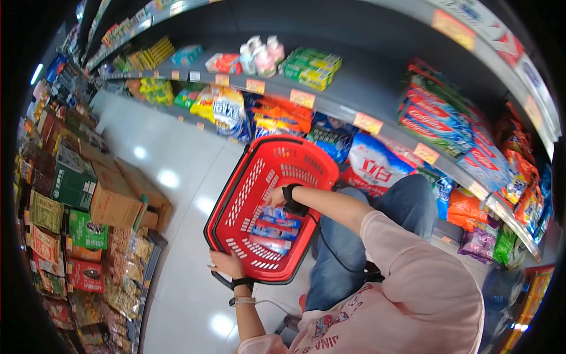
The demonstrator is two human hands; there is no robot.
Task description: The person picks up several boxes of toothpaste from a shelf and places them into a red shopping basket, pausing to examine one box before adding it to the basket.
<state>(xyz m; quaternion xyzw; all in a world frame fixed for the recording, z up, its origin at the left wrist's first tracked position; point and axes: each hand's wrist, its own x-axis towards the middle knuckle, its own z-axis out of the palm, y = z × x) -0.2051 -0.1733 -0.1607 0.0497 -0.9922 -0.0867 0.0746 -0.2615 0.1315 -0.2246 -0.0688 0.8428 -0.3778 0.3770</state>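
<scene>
Left hand (227, 265) holds the red basket (328, 171) by its rim; inside the basket, right hand (275, 196) is beside boxes (274, 232), its grip unclear.

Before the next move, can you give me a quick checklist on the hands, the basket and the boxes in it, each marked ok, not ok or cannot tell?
1. Left hand on the edge of the basket: ok.
2. Right hand clear of the basket: not ok, it reaches inside.
3. Right hand gripping a box: cannot tell.
4. Small boxes inside the basket: ok.
</scene>
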